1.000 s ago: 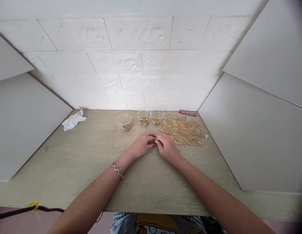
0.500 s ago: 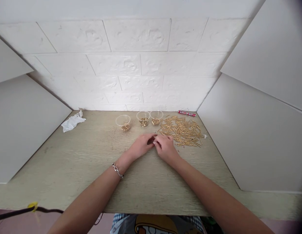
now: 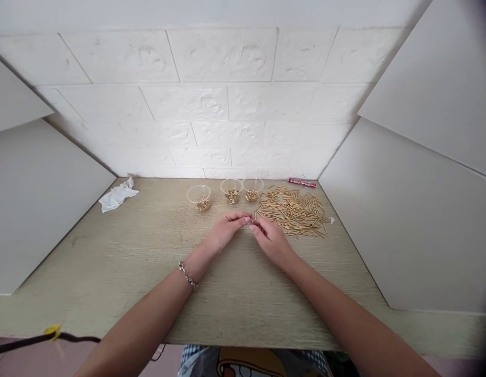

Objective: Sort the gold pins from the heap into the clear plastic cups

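Observation:
My left hand (image 3: 226,229) and my right hand (image 3: 271,238) meet over the middle of the table, fingertips pinched and almost touching. Something tiny is between them, too small to name. Just beyond my right hand lies a spread pile of thin gold-coloured metal rods (image 3: 294,212). Behind the hands stand three clear plastic cups holding small gold-coloured parts: a left cup (image 3: 198,195), a middle cup (image 3: 231,186) and a right cup (image 3: 253,186). A chain bracelet (image 3: 187,274) circles my left wrist.
A crumpled white tissue (image 3: 118,197) lies at the table's far left. Near the back wall, behind the rods, is a red marker-like tube (image 3: 301,183). White panels (image 3: 416,225) stand on both sides. A dark cable (image 3: 74,339) runs along the front left edge.
My fingertips have lifted slightly and moved a little away from me. My right hand has turned, so its thumb now shows stretched toward the left fingertips. The cups and rods stay put.

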Available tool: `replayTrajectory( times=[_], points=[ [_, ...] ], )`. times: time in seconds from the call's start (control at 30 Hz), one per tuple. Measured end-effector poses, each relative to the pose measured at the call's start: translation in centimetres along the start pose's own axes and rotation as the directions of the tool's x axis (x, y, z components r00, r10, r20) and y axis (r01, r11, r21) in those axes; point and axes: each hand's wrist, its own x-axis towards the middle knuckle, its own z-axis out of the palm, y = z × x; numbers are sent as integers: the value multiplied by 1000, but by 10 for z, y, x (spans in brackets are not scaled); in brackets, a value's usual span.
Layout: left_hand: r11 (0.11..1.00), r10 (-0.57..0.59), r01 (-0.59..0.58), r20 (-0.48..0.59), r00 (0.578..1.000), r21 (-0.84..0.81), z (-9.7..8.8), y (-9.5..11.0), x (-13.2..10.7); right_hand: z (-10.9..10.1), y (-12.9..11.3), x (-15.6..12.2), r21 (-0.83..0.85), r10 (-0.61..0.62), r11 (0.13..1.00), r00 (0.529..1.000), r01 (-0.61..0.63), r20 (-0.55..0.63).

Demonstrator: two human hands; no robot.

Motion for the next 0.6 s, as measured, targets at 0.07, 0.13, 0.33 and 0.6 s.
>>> replayTrajectory(
  times=[0.07,0.13,0.33,0.6],
  points=[
    [998,-15,14,-7,1000,-66,1,0,-1,2,0,-1,40,0,999,1000,0,-19],
    [996,-26,25,-5,1000,-89,2,-1,-2,2,0,-1,85,25,996,998,-20,-54],
    [997,-39,44,75,996,-59,2,0,-5,-1,-2,0,187,119,976,992,-107,-52],
    [981,-17,-19,182,983,195,6,9,-9,2,-4,-2,191,80,980,987,-52,-142]
  ],
)
